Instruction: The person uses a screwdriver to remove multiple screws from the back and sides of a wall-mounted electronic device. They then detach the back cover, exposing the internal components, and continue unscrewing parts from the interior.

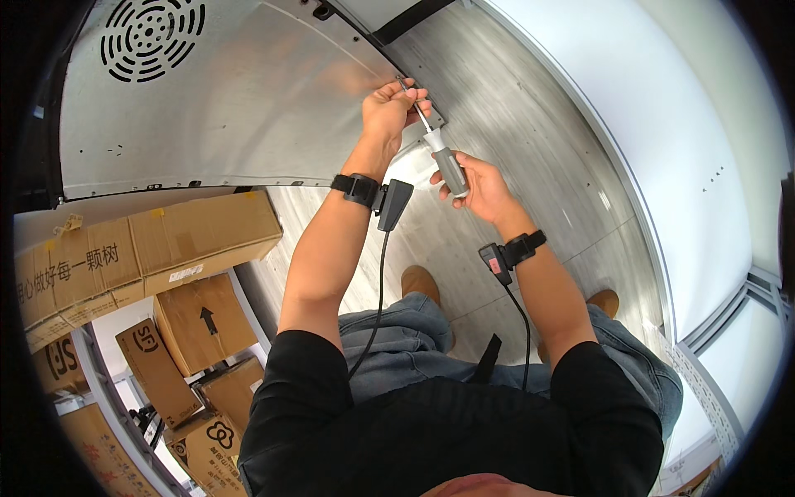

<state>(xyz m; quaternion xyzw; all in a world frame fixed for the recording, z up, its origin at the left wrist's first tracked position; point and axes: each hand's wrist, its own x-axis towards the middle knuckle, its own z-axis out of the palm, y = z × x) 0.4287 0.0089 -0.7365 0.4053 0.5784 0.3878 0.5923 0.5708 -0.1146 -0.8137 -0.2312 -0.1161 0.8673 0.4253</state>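
A screwdriver (450, 168) with a grey and white handle runs up and away from me, its thin shaft pointing at the edge of a large metal panel (248, 108). My right hand (484, 187) is wrapped around the handle. At the far end of the shaft, the fingers of my left hand (389, 109) are pinched together around the shaft near its tip, right against the panel's edge. Those fingers hide the tip, and I cannot make out whether a screw sits there. Round vent slots (152, 38) are cut into the panel's far left.
Long cardboard boxes (166, 248) lie to the left, below the panel. Under them a rack (108, 398) holds several more cartons (203, 323). A white wall panel (638, 124) curves along the right above the grey plank floor (530, 108). Cables (383, 290) hang from both wrist straps.
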